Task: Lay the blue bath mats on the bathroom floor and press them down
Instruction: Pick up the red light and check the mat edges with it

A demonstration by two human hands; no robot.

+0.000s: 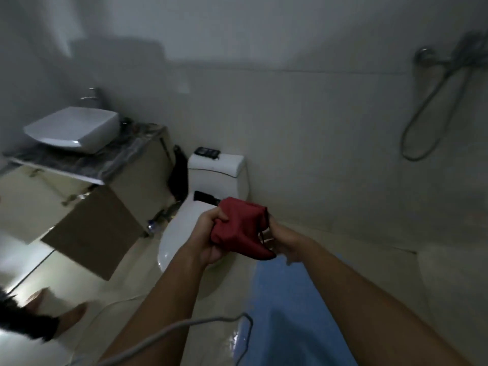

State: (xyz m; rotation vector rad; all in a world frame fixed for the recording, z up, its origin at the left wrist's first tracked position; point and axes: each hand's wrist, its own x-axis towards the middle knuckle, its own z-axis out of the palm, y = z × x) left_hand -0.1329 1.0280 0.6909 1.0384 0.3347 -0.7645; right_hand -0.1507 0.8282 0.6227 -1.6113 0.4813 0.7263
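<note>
A red cloth (pixel 241 228) is gripped by both hands, left (pixel 211 233) and right (pixel 281 240), above the toilet (pixel 184 233), a blue mat (pixel 285 299) laid beside it.

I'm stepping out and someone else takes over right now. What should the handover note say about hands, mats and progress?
Left hand: grips the red cloth.
Right hand: holds the same cloth's other end; its fingers are mostly hidden.
Blue bath mat: one flat on the floor beside the toilet. No other mat in view.
Done: that mat is laid.
Left: free the hands, press the mat, lay any others.
</note>
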